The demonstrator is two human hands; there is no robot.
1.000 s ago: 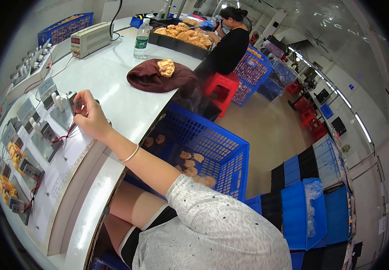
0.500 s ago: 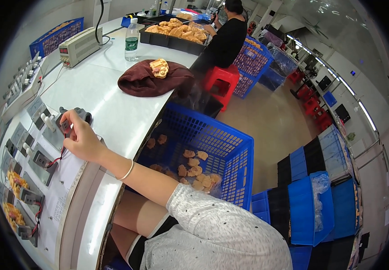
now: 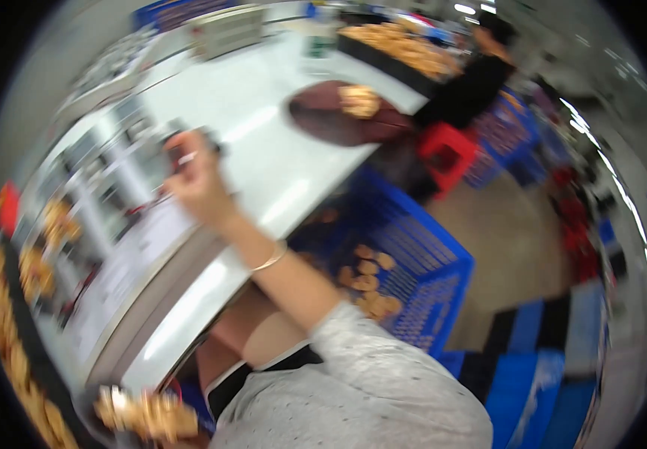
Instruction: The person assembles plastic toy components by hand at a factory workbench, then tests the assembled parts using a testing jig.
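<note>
My right hand (image 3: pixel 202 183), with a thin bracelet on the wrist, is over the row of grey clamp fixtures (image 3: pixel 114 191) on the white bench. Its fingers are curled at the dark part of the farthest fixture, beside a small white piece; blur hides what they grip. At the lower left edge a tan moulded plastic part (image 3: pixel 148 415) shows, with a sliver of skin against it that appears to be my left hand (image 3: pixel 198 440). Two more tan parts (image 3: pixel 37 273) sit at the nearer fixtures. Another tan part (image 3: pixel 359 101) lies on a maroon cloth (image 3: pixel 316 116).
A blue crate (image 3: pixel 432 258) with several tan parts stands below the bench edge. At the left, a black tray (image 3: pixel 35 352) holds more. A power supply (image 3: pixel 226 34), bottle (image 3: pixel 319 49) and heaped tray (image 3: pixel 383 63) stand at the back, near a co-worker (image 3: pixel 469 82) and red stool (image 3: pixel 447 153).
The view has swung left and blurred, shifting the scene rightward. The left tray, a red object and the tan part at the lower edge have come into view. My right hand stays by the far fixture.
</note>
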